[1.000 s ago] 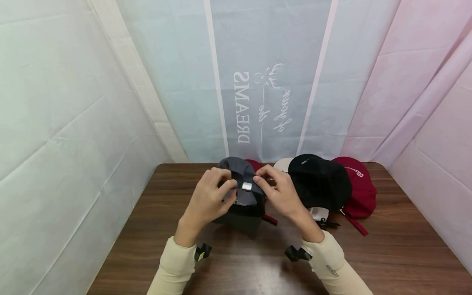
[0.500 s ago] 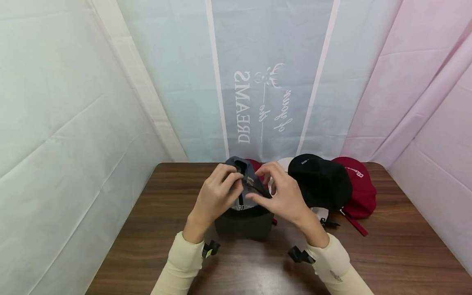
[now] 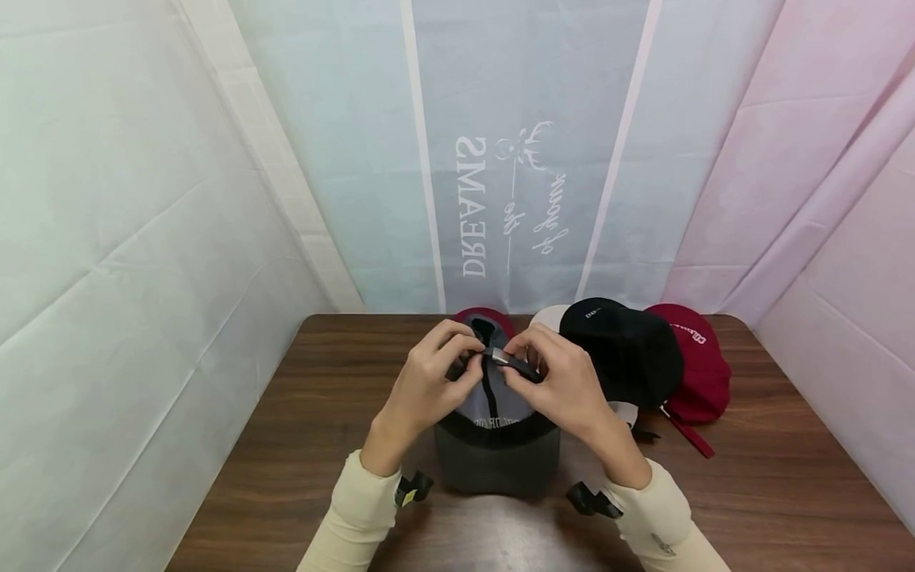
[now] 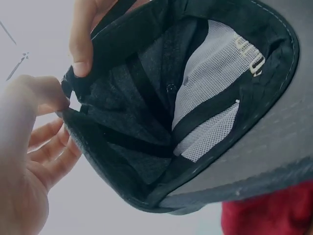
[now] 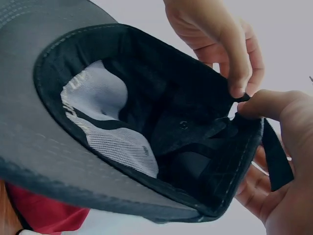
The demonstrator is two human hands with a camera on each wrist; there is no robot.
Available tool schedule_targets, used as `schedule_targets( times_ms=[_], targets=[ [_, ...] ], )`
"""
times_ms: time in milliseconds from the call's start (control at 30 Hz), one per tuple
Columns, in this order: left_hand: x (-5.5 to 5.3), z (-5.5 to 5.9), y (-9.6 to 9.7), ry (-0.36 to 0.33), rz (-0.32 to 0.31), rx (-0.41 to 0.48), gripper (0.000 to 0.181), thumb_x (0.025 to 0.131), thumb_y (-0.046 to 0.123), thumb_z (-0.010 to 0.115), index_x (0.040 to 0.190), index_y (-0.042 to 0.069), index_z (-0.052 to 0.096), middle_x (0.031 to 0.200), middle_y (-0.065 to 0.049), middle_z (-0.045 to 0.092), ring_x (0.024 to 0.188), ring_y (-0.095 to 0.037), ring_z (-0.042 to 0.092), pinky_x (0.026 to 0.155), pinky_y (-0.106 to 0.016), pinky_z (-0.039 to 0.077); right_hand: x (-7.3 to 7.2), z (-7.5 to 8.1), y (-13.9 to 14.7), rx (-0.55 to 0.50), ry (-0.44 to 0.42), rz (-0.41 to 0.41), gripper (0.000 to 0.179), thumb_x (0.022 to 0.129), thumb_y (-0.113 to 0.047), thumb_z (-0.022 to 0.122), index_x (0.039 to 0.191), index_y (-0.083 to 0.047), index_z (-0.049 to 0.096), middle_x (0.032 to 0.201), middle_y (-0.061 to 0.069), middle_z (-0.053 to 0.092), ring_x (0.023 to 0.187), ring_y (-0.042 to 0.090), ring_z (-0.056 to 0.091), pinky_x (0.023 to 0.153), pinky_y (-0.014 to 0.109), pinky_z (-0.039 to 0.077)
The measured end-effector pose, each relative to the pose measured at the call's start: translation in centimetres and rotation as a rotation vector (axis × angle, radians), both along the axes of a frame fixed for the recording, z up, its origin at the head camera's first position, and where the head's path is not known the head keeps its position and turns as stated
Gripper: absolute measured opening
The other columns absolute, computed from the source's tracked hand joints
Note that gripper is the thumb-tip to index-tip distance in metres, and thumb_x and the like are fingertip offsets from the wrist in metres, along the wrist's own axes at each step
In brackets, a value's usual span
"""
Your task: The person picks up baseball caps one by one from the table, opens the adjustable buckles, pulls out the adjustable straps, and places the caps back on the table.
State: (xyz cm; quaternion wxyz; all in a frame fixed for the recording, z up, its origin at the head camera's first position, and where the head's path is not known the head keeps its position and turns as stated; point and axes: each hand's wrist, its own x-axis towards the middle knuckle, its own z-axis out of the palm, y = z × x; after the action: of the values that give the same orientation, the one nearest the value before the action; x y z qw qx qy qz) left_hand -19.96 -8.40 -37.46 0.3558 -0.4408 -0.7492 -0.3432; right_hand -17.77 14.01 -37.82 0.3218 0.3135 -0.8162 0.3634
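A dark grey baseball cap [image 3: 496,461] hangs between my two hands, its brim toward me and its inside showing. Its back strap [image 3: 524,368] carries a silver buckle [image 3: 500,356]. My left hand [image 3: 432,377] pinches the back edge on the left of the buckle. On the other side my right hand [image 3: 561,381] pinches the strap by the buckle. In the right wrist view the loose strap end [image 5: 276,164] dangles beside the right hand. The left wrist view shows the dark sweatband and pale mesh lining [image 4: 205,73] inside the cap.
A red cap [image 3: 482,316] lies behind the held one. To the right sit a black cap [image 3: 622,357], a red cap with white lettering [image 3: 704,373] and a partly covered white cap [image 3: 549,316]. Fabric walls stand around the wooden table [image 3: 286,477].
The cap has tipped so its inside and brim face me, and has come a little nearer and to the right. My right hand released the edge, then took the strap by the buckle.
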Motion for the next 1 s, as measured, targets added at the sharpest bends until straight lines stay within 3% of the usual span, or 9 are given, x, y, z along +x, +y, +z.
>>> schedule_targets(
  times_ms=[167, 333, 467, 667, 800, 1000],
  targets=[
    [-0.2, -0.8, 0.5, -0.079, -0.002, -0.020, 0.016, 0.094, -0.002, 0.070, 0.108, 0.004, 0.074, 0.114, -0.009, 0.069, 0.094, -0.019, 0.064, 0.077, -0.026, 0.057, 0.1, -0.5, 0.4, -0.011, -0.072, 0.010, 0.030, 0.083, 0.002, 0.086, 0.105, -0.014, 0.072, 0.087, -0.005, 0.063, 0.068, 0.005, 0.049, 0.059, 0.019, 0.043],
    [-0.3, -1.4, 1.2, -0.096, 0.008, -0.028, 0.017, 0.095, 0.003, 0.072, 0.111, 0.007, 0.074, 0.117, -0.007, 0.070, 0.106, -0.022, 0.064, 0.089, -0.032, 0.057, 0.0, -0.8, 0.7, -0.030, -0.098, 0.004, 0.030, 0.085, 0.003, 0.085, 0.107, -0.014, 0.073, 0.090, -0.004, 0.066, 0.071, 0.005, 0.053, 0.059, 0.022, 0.047],
    [-0.4, -1.6, 2.1, -0.110, -0.015, -0.024, 0.015, 0.096, 0.007, 0.074, 0.111, 0.008, 0.073, 0.116, -0.006, 0.071, 0.107, -0.021, 0.065, 0.097, -0.036, 0.056, -0.2, -1.0, 0.7, -0.028, -0.096, -0.004, 0.029, 0.085, 0.002, 0.085, 0.106, -0.014, 0.073, 0.090, -0.004, 0.065, 0.072, 0.007, 0.055, 0.059, 0.023, 0.048],
    [-0.5, -1.9, 2.9, -0.151, -0.018, -0.007, 0.013, 0.098, 0.011, 0.075, 0.110, 0.009, 0.069, 0.105, -0.003, 0.070, 0.093, -0.015, 0.063, 0.092, -0.035, 0.052, -0.2, -1.2, 0.7, -0.039, -0.102, -0.017, 0.027, 0.086, 0.002, 0.084, 0.107, -0.013, 0.074, 0.089, -0.003, 0.065, 0.073, 0.010, 0.057, 0.059, 0.026, 0.050],
    [-0.5, -2.1, 3.2, -0.170, -0.007, -0.006, 0.014, 0.097, 0.012, 0.077, 0.107, 0.010, 0.067, 0.104, -0.003, 0.069, 0.093, -0.016, 0.062, 0.089, -0.031, 0.053, -0.2, -1.3, 0.6, -0.046, -0.096, -0.027, 0.029, 0.086, 0.003, 0.083, 0.109, -0.012, 0.074, 0.092, -0.001, 0.067, 0.074, 0.012, 0.057, 0.059, 0.029, 0.051],
    [-0.4, -2.3, 3.6, -0.192, 0.029, 0.008, 0.016, 0.096, 0.016, 0.080, 0.105, 0.011, 0.067, 0.105, -0.002, 0.069, 0.094, -0.016, 0.062, 0.083, -0.026, 0.055, -0.1, -1.5, 0.5, -0.051, -0.087, -0.042, 0.036, 0.085, 0.004, 0.082, 0.117, -0.011, 0.073, 0.101, 0.002, 0.071, 0.074, 0.015, 0.056, 0.060, 0.021, 0.044]
  ],
)
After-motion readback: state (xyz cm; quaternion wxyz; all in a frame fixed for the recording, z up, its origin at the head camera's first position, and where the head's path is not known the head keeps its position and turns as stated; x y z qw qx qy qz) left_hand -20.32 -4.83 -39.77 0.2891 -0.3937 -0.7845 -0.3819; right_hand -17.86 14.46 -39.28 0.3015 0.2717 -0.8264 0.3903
